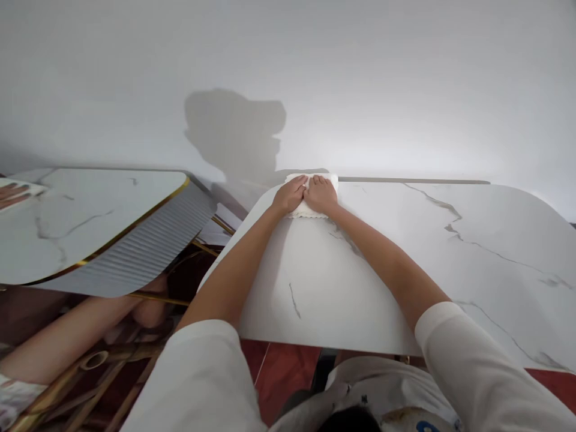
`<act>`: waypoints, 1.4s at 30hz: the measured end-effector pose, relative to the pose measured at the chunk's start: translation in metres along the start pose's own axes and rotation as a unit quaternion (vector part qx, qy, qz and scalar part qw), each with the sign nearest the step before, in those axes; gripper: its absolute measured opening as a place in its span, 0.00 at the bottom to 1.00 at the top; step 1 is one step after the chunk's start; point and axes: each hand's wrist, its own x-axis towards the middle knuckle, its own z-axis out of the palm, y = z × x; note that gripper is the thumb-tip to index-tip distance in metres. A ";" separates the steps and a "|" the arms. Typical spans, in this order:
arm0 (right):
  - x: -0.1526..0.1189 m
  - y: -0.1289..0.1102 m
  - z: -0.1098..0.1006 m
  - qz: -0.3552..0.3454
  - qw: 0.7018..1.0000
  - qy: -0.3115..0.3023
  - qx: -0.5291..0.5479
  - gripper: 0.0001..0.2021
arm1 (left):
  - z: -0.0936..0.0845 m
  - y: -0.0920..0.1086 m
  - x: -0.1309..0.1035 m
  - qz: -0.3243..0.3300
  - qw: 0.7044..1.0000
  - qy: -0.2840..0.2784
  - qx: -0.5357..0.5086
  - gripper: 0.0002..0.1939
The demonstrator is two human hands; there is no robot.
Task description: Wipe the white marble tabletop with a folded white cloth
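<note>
A folded white cloth with a wavy edge lies flat on a white marble-patterned tabletop, close to its far edge by the wall. My left hand presses on the cloth's left part, fingers held together and pointing right. Beside it, touching, my right hand bears down on the right part with its fingers bent on the fabric. Both arms are stretched far forward across the table. What lies under the cloth and my palms is hidden.
To the left stands another marble-patterned table with a gold trim and ribbed grey side. Another person's hand rests on a white cloth there. A bare leg and bamboo-like furniture are below. A pale wall rises behind.
</note>
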 end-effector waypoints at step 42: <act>-0.218 -0.094 -0.047 -0.117 0.993 -0.024 0.005 0.28 | -0.026 0.080 -0.248 0.022 0.995 0.027 0.089 0.30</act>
